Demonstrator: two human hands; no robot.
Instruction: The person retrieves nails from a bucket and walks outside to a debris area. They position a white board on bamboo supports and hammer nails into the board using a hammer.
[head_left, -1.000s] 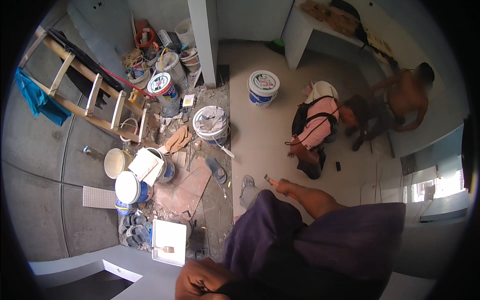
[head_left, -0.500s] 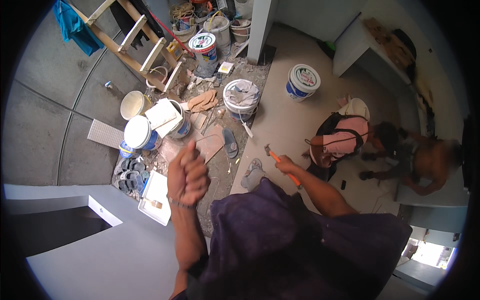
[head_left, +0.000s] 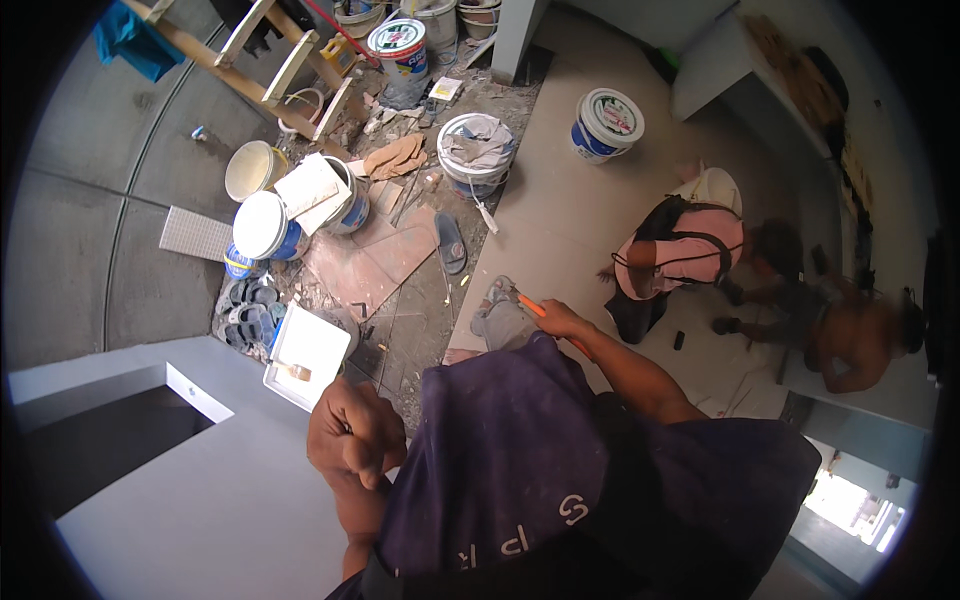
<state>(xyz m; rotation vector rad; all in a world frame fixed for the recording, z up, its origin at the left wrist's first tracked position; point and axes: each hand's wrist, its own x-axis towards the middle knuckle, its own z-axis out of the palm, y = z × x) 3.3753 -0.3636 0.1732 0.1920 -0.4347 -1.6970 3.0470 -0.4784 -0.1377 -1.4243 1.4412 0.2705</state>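
My right hand (head_left: 565, 322) grips a hammer (head_left: 531, 304) by its orange handle, out in front of my dark shirt. The hammer's head is near my foot (head_left: 497, 312) in the picture and hard to make out against it. My left hand (head_left: 358, 432) is closed in a fist, low beside a white tray (head_left: 318, 345) that has a brush (head_left: 299, 372) lying in it. Whatever the left fingers may hold is hidden. Beyond that hand, pinkish tile pieces (head_left: 375, 258) and a grey slipper (head_left: 451, 243) lie on the rough floor.
Several buckets, one a lidded white bucket (head_left: 262, 226), stand at left near a wooden ladder (head_left: 240, 35). Another lidded bucket (head_left: 608, 125) stands on the smooth floor. A person in pink (head_left: 680, 250) crouches at right, with a shirtless person (head_left: 858, 335) beyond. Footwear (head_left: 250, 315) lies by the wall.
My left fist has dropped and turned, coming closer to my body beside the tray. The hammer has come back slightly toward me in my right hand. The whole view has shifted a little.
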